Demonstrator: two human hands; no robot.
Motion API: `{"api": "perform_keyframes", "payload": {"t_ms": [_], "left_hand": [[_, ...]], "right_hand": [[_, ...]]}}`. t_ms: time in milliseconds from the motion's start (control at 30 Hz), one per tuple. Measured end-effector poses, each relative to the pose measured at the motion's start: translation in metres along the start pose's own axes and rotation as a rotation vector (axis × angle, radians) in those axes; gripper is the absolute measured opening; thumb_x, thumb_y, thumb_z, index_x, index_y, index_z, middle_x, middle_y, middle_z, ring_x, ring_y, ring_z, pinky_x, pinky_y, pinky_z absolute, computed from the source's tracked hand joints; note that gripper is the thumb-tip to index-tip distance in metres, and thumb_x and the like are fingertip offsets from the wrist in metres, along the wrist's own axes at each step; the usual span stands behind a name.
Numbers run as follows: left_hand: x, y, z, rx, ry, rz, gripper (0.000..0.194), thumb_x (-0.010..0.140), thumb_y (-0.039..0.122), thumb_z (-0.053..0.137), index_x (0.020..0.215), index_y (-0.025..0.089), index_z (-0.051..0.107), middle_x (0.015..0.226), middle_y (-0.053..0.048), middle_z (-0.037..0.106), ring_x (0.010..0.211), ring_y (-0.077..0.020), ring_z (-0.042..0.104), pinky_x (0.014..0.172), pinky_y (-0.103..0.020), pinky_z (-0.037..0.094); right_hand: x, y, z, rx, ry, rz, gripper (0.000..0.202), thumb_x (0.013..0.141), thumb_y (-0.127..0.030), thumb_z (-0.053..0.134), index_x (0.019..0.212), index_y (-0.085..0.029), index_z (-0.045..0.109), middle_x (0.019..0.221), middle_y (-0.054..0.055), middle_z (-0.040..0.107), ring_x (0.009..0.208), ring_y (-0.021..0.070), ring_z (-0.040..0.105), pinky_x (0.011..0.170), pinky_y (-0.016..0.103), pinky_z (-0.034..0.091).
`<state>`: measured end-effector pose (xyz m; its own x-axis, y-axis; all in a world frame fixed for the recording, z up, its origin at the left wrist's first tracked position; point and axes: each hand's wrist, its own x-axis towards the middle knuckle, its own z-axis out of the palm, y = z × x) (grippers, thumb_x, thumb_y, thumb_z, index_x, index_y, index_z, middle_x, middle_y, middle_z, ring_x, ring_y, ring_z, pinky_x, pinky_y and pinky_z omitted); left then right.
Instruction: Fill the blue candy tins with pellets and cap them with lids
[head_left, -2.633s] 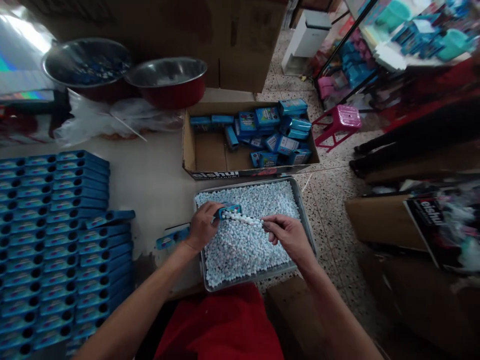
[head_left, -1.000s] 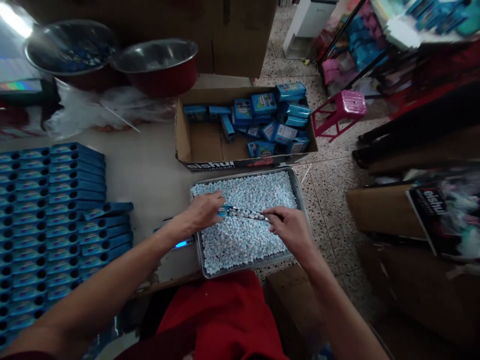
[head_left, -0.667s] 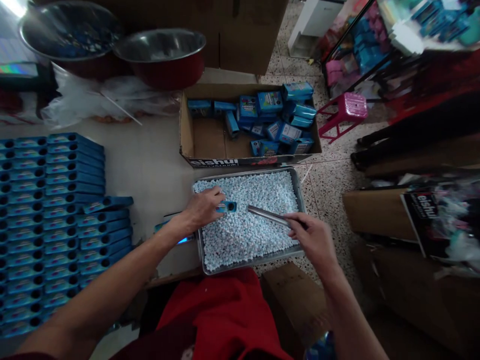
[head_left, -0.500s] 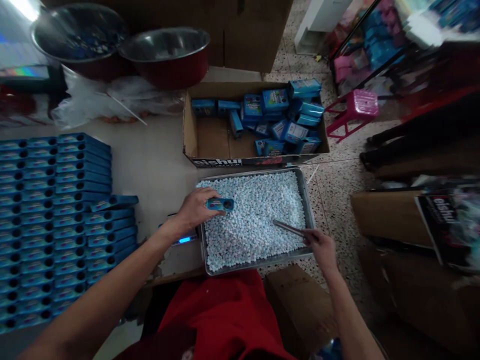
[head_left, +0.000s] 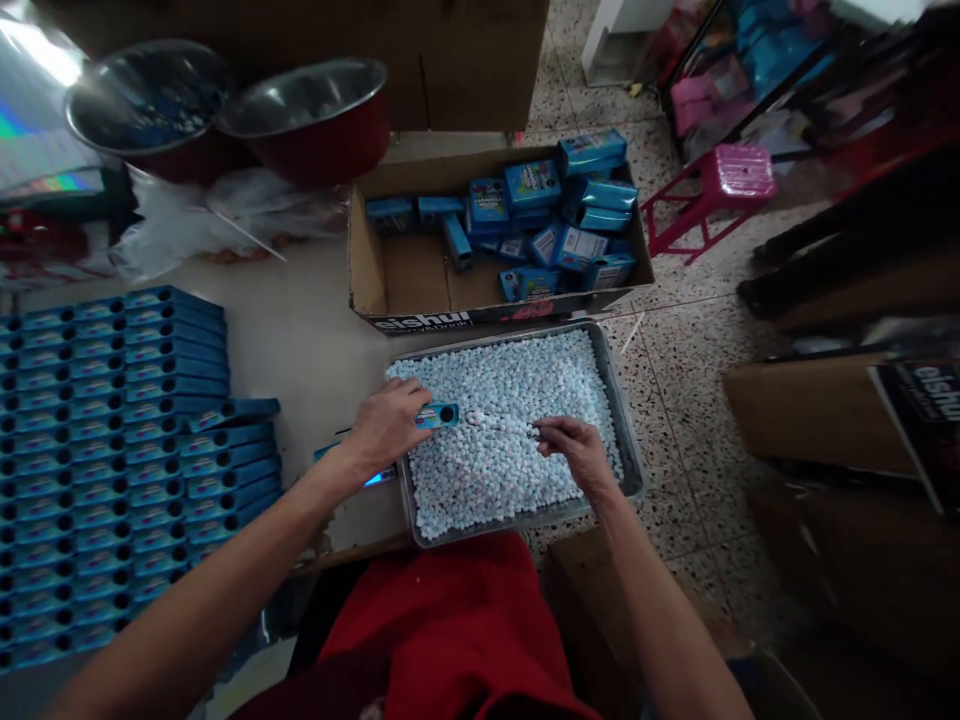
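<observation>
My left hand (head_left: 390, 422) is closed round a small blue box (head_left: 436, 416), held on its side over the left part of the tray. A round dark hole in the box's end panel faces up and right. My right hand (head_left: 574, 450) grips a narrow scoop (head_left: 504, 426), its length mostly hidden under a row of pale pieces. The scoop's tip lies close to the hole; whether they touch I cannot tell. Below both hands, a metal tray (head_left: 626, 455) is filled with small pale blue and white candies (head_left: 517, 380).
Behind the tray stands an open carton (head_left: 364, 250) with several loose blue boxes. Stacked blue boxes (head_left: 150, 450) fill the left side. A scale with a lit display (head_left: 380, 477) sits beside the tray. Two metal bowls (head_left: 315, 120) stand at the back left; a pink stool (head_left: 739, 175) is right.
My right hand has moved left and up from the tray's right edge, bringing the scoop, now loaded with candies, to the box. The left hand still holds the box. The camera view has shifted slightly.
</observation>
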<state>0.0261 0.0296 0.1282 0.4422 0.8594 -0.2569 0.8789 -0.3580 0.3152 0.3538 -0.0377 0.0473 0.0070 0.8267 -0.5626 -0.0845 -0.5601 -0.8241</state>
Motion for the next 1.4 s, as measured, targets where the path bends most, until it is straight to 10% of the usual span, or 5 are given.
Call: {"api": "perform_keyframes", "payload": {"t_ms": [333, 633, 967, 1167, 1400], "left_hand": [[-0.002, 0.009, 0.004, 0.005, -0.004, 0.046, 0.010, 0.081, 0.025, 0.070, 0.087, 0.018, 0.064, 0.099, -0.010, 0.066, 0.097, -0.0278, 0.059, 0.076, -0.036, 0.049], [-0.012, -0.001, 0.009, -0.094, 0.072, 0.025, 0.012, 0.079, 0.023, 0.072, 0.084, 0.018, 0.063, 0.099, -0.011, 0.066, 0.099, -0.0287, 0.059, 0.082, -0.038, 0.049], [-0.018, -0.029, 0.035, -0.707, 0.179, -0.184, 0.032, 0.068, 0.026, 0.086, 0.096, 0.022, 0.072, 0.099, -0.001, 0.069, 0.093, -0.0193, 0.064, 0.083, -0.032, 0.051], [-0.023, -0.015, 0.036, -0.709, 0.181, -0.260, 0.035, 0.067, 0.030, 0.087, 0.098, 0.023, 0.074, 0.100, -0.001, 0.069, 0.093, -0.0190, 0.065, 0.085, -0.034, 0.052], [-0.036, 0.007, 0.038, -0.364, 0.215, -0.239, 0.027, 0.069, 0.022, 0.082, 0.094, 0.022, 0.073, 0.099, -0.004, 0.069, 0.100, -0.0245, 0.061, 0.091, -0.038, 0.050]], "right_hand": [[-0.040, -0.112, 0.053, -0.538, -0.003, -0.154, 0.024, 0.087, -0.031, 0.062, 0.098, -0.016, 0.078, 0.065, 0.002, 0.071, 0.057, 0.0151, 0.067, 0.057, 0.027, 0.054], [-0.068, -0.148, 0.090, -0.802, 0.031, -0.276, 0.024, 0.089, -0.028, 0.058, 0.099, -0.019, 0.078, 0.073, 0.004, 0.074, 0.062, 0.0168, 0.069, 0.060, 0.028, 0.053], [-0.044, -0.025, -0.042, -0.628, 0.405, -0.053, 0.032, 0.074, -0.044, 0.069, 0.089, -0.017, 0.078, 0.066, 0.005, 0.072, 0.058, 0.0224, 0.069, 0.056, 0.031, 0.053], [0.018, 0.046, -0.002, -0.355, 0.101, -0.030, 0.036, 0.077, -0.047, 0.066, 0.091, -0.016, 0.077, 0.065, 0.003, 0.071, 0.058, 0.0173, 0.064, 0.060, 0.027, 0.052], [0.008, 0.020, -0.015, -0.186, -0.002, -0.042, 0.037, 0.074, -0.047, 0.077, 0.092, -0.015, 0.077, 0.077, 0.005, 0.074, 0.059, 0.0142, 0.063, 0.058, 0.027, 0.053]]}}
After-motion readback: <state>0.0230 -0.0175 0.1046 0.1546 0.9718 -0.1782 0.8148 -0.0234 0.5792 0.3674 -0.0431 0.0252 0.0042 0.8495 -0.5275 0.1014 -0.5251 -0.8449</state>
